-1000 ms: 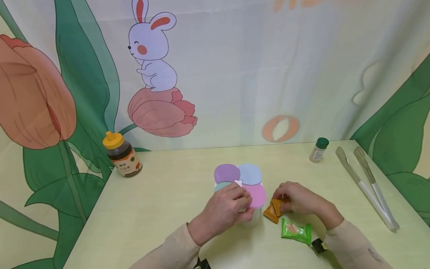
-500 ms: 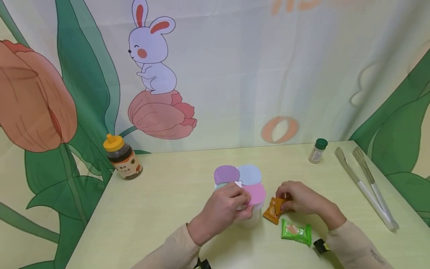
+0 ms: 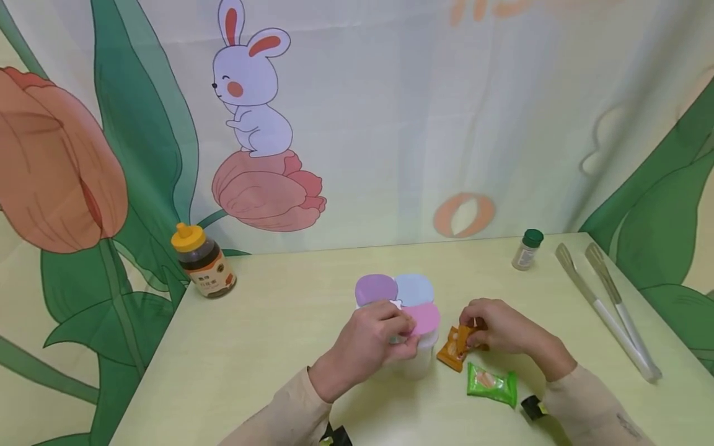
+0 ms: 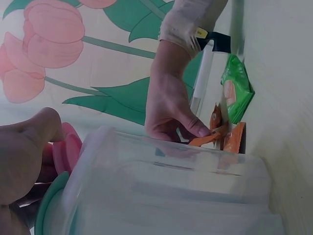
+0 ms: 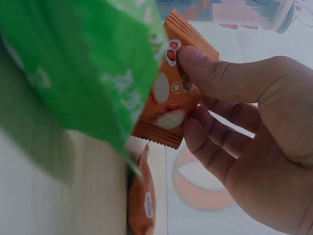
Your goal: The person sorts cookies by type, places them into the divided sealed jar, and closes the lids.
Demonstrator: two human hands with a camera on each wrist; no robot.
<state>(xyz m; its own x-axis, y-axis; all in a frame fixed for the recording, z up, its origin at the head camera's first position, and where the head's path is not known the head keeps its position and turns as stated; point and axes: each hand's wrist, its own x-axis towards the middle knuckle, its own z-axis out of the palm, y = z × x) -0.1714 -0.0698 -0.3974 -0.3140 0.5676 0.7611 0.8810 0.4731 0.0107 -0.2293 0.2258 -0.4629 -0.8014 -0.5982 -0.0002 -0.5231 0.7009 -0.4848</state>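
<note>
Just right of the tub (image 3: 418, 364), an orange packet (image 5: 168, 90) is pinched by fingers of the right hand (image 3: 501, 331); the pink lid (image 3: 426, 317) is gripped by the left hand (image 3: 368, 342). If brushed, the loose packet (image 3: 449, 353) beside could be dragged; if weakly held, the lid may slip.

The room itself cannot be told: hanging cloth (image 3: 362, 142) printed with tulips (image 3: 67, 161) and a rabbit (image 3: 253, 80) closes off the pale surface (image 3: 268, 328). A squeeze bottle (image 3: 207, 269), shaker (image 3: 527, 253), tongs (image 3: 610, 322) and wrapped packets (image 3: 449, 354) give a kitchen-like look.
</note>
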